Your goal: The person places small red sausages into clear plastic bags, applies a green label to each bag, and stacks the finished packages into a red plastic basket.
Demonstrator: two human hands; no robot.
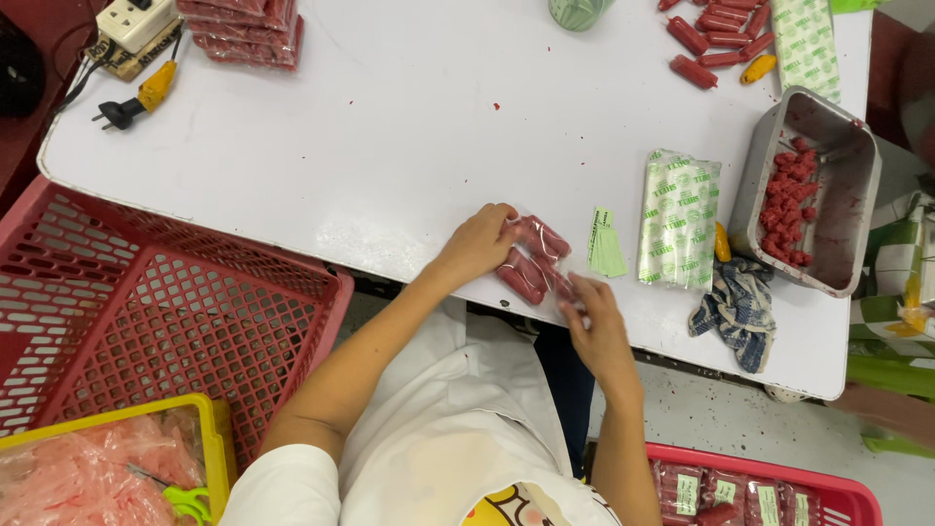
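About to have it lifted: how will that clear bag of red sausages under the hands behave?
The bag of sausages will probably sag between the left hand and right hand, since the film looks thin. Its glossy plastic may be slippery. The round sausages could shift or roll inside if tilted.

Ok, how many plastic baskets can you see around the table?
3. An empty red basket left of the person, a yellow one holding pink bags at bottom left, and a red one with packed sausages at bottom right, partly out of frame.
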